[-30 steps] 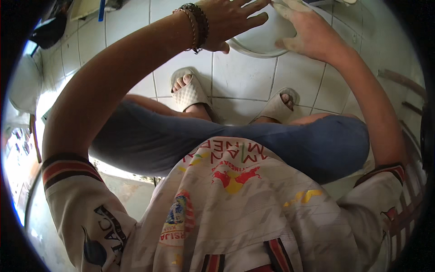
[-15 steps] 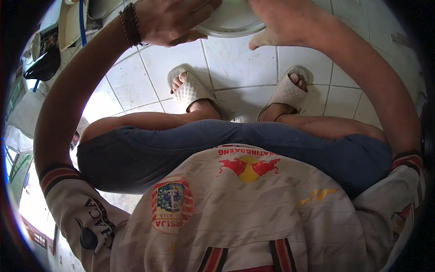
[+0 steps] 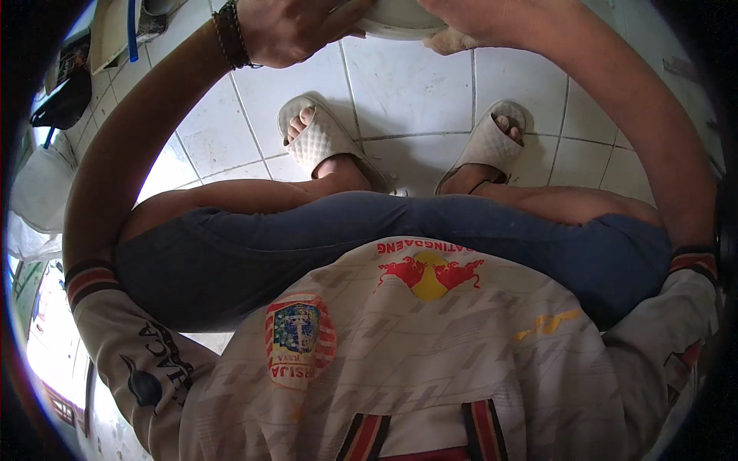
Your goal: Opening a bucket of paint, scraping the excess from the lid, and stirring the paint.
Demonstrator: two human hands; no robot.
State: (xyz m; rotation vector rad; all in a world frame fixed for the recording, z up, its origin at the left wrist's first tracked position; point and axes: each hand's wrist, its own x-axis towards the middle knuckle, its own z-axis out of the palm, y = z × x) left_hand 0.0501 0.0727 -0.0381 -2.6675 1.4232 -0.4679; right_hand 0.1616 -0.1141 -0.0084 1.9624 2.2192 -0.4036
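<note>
At the top edge of the view, a round whitish thing with a curved rim [image 3: 401, 23] is partly cut off, so I cannot tell whether it is a tub, a bowl or a lid. My left hand [image 3: 296, 32], with a dark braided band at its wrist, grips its left side with bent fingers. From the other side my right hand [image 3: 480, 21] holds the same rim, the thumb low along it. Both arms reach forward in a wide ring, and some fingertips are out of view.
White floor tiles [image 3: 411, 84] lie under my feet, which wear light slide sandals [image 3: 323, 142]. To the left are a blue tube [image 3: 132, 31], a black object [image 3: 61, 100] and a whitish bag [image 3: 42, 188]. My bent knees are below the hands.
Both hands and the round thing have shifted toward the top edge, and less of the thing shows now. The hands still hold it.
</note>
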